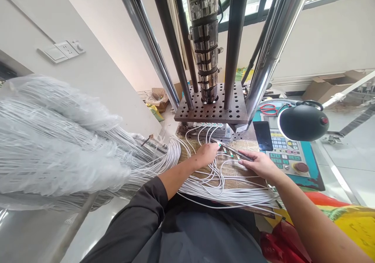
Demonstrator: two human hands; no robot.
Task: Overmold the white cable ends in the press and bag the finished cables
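My left hand (208, 154) is closed in a pinch at the left end of a narrow metal bar, around a white cable end with a small green tip (219, 145). The right end of the metal bar (238, 152) is between the thumb and fingers of my right hand (258, 163). Several more green-tipped cable ends (231, 153) sit along the bar's near edge. Just beyond, under the press plate, a metal fixture (227, 131) holds a row of similar cable ends. Loose white cables (205, 188) lie across the wooden bench top beneath my hands.
A perforated press plate (211, 116) hangs over the fixture between steel columns (265, 56). At left is a large plastic-wrapped cable bundle (58, 145). To the right are a control panel (285, 157), a black lamp (304, 121) and red-handled scissors (268, 109).
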